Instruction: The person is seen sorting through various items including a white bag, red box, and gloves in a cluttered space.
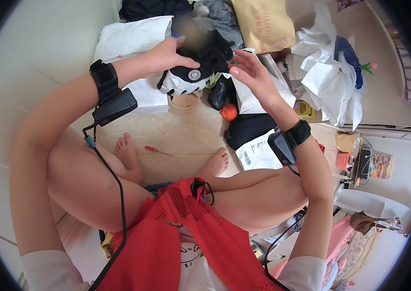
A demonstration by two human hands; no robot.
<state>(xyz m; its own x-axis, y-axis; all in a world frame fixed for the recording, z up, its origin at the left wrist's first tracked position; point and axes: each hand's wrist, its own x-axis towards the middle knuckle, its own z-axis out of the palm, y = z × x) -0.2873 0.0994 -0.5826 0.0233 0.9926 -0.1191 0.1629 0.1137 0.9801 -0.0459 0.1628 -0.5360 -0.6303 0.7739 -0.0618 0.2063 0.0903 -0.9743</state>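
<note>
My left hand holds a black-and-white fabric item with a round badge, thumb on top and fingers mostly hidden behind it. Dark, fuzzy black material bunches above the badge; part of it is blurred, and I cannot tell whether it is one piece with the rest. At its right edge are the curved fingertips of my right hand; whether they pinch it is unclear. Below the item lie a beige piece, a black shiny object and an orange pompom.
White paper bags and dark clothing lie ahead, with a tan printed bag. A red-handled screwdriver rests on the floor between my feet. To the right are crumpled white paper and a labelled white package.
</note>
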